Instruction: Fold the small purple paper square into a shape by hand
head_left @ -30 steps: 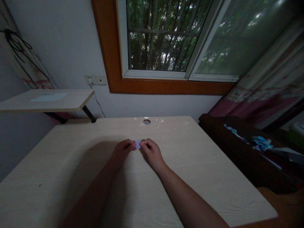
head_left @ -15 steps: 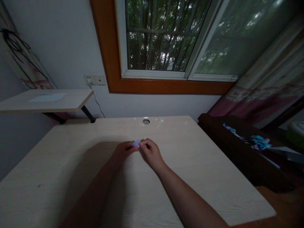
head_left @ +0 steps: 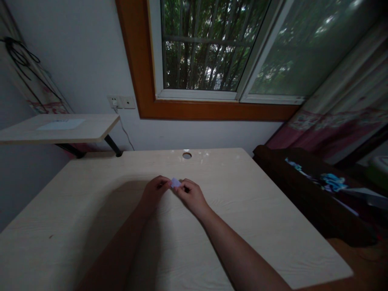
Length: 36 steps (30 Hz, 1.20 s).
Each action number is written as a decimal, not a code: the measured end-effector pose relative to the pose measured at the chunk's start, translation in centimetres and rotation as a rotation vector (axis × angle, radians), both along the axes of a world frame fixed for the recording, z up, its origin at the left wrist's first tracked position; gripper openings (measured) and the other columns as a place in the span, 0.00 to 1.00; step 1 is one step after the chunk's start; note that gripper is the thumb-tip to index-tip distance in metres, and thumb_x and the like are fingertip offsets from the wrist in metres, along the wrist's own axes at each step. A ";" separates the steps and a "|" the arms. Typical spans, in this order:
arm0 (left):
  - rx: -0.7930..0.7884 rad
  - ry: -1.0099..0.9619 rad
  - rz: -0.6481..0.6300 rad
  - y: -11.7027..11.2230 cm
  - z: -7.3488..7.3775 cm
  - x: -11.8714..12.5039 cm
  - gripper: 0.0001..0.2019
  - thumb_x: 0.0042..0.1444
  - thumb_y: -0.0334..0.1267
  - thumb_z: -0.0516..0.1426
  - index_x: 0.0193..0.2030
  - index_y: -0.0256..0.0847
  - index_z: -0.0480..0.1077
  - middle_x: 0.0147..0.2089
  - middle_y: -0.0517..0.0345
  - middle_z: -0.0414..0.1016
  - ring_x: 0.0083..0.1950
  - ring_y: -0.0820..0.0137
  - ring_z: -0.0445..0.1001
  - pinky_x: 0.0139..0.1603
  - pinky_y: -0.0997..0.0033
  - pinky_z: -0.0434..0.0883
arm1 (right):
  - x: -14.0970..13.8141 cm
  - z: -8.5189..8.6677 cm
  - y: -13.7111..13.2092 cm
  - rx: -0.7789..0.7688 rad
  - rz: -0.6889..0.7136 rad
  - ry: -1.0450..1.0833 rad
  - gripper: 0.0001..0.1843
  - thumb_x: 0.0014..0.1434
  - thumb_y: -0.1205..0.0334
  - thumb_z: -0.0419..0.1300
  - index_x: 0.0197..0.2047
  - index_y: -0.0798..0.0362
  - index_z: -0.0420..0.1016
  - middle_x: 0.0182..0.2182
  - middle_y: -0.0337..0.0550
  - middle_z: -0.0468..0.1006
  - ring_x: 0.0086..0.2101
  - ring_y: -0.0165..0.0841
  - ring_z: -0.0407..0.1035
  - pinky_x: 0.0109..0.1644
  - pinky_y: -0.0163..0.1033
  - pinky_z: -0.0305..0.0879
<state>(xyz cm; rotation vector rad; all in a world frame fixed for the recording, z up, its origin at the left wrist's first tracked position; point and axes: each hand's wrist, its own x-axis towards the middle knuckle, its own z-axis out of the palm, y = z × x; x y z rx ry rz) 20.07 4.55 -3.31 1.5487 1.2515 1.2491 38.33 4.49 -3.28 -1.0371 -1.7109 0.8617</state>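
Observation:
Between my two hands is a small piece of pale purple paper (head_left: pixel 175 182), just above or on the light wood-grain desk (head_left: pixel 242 210). My left hand (head_left: pixel 155 192) pinches its left edge between thumb and forefinger. On the other side, my right hand (head_left: pixel 193 197) is closed on the right edge, fingers curled in. Only the middle of the paper shows; the fingertips hide its ends, and any folds are too small to make out.
A raised shelf (head_left: pixel 109 127) with a white sheet (head_left: pixel 62 124) stands at the back left on black legs. Near the back edge is a round cable hole (head_left: pixel 187 155). Dark brown furniture (head_left: pixel 303 194) holding a bluish bundle (head_left: pixel 333 182) stands right of the desk.
My left hand has shifted its grip, its fingers rising slightly and drawing a little left. The right hand has moved slightly down, and more of the paper's middle shows.

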 end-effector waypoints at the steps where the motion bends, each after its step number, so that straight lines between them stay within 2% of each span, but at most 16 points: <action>1: 0.003 -0.009 0.000 0.0 -0.1 0.0 0.09 0.56 0.43 0.60 0.33 0.39 0.75 0.34 0.57 0.76 0.36 0.70 0.73 0.39 0.72 0.69 | 0.0 0.1 0.0 0.004 0.002 -0.009 0.12 0.58 0.56 0.63 0.25 0.52 0.73 0.25 0.37 0.68 0.27 0.30 0.62 0.31 0.34 0.57; 4: 0.016 -0.015 0.002 0.1 -0.1 -0.1 0.09 0.56 0.43 0.60 0.35 0.40 0.76 0.36 0.56 0.77 0.38 0.69 0.74 0.41 0.71 0.71 | 0.0 0.2 0.0 0.009 0.004 -0.005 0.08 0.59 0.57 0.63 0.32 0.51 0.77 0.28 0.38 0.71 0.29 0.30 0.64 0.33 0.34 0.59; 7: 0.035 0.027 -0.021 0.0 -0.1 0.0 0.09 0.56 0.43 0.60 0.36 0.40 0.77 0.36 0.55 0.77 0.39 0.68 0.75 0.42 0.70 0.71 | 0.0 0.2 0.0 0.011 -0.027 0.030 0.08 0.60 0.56 0.62 0.38 0.50 0.79 0.31 0.40 0.73 0.31 0.31 0.66 0.35 0.35 0.61; 11: 0.039 0.046 -0.046 -0.1 -0.2 0.2 0.10 0.56 0.42 0.61 0.40 0.40 0.77 0.38 0.54 0.79 0.39 0.68 0.77 0.43 0.69 0.73 | 0.1 0.0 0.1 0.018 -0.031 0.041 0.09 0.62 0.56 0.60 0.37 0.50 0.80 0.31 0.40 0.74 0.31 0.32 0.67 0.35 0.35 0.61; 17: 0.013 -0.043 0.052 0.0 -0.1 0.2 0.13 0.52 0.39 0.63 0.45 0.40 0.74 0.34 0.58 0.79 0.35 0.69 0.78 0.39 0.71 0.73 | 0.2 0.0 0.1 0.035 -0.011 0.032 0.07 0.60 0.58 0.62 0.35 0.50 0.80 0.30 0.40 0.74 0.31 0.31 0.67 0.35 0.35 0.61; 25: 0.053 -0.115 0.040 0.1 -0.2 0.0 0.16 0.54 0.42 0.63 0.49 0.40 0.71 0.40 0.55 0.80 0.40 0.69 0.78 0.44 0.70 0.74 | 0.4 -0.1 0.2 0.040 -0.034 0.046 0.06 0.60 0.59 0.63 0.35 0.50 0.81 0.31 0.41 0.75 0.32 0.32 0.69 0.37 0.36 0.62; 28: 0.059 -0.106 0.032 0.0 -0.2 0.0 0.16 0.54 0.42 0.63 0.47 0.41 0.73 0.41 0.55 0.80 0.40 0.68 0.78 0.43 0.70 0.75 | 0.4 -0.1 0.3 0.039 -0.059 0.072 0.06 0.59 0.58 0.64 0.35 0.50 0.81 0.31 0.41 0.76 0.33 0.32 0.69 0.38 0.36 0.63; 33: 0.027 -0.011 0.062 0.1 -0.1 0.2 0.10 0.53 0.44 0.62 0.37 0.40 0.77 0.38 0.55 0.81 0.39 0.67 0.78 0.43 0.70 0.75 | 0.3 0.2 0.2 0.009 -0.050 0.100 0.07 0.59 0.57 0.64 0.34 0.50 0.81 0.30 0.41 0.76 0.32 0.32 0.69 0.37 0.36 0.63; 36: 0.024 -0.018 0.059 0.2 -0.2 0.1 0.10 0.53 0.44 0.63 0.37 0.40 0.77 0.37 0.56 0.81 0.39 0.67 0.78 0.42 0.70 0.74 | 0.2 0.2 0.1 -0.034 -0.047 0.122 0.07 0.58 0.57 0.64 0.35 0.51 0.81 0.31 0.41 0.76 0.32 0.32 0.68 0.37 0.36 0.63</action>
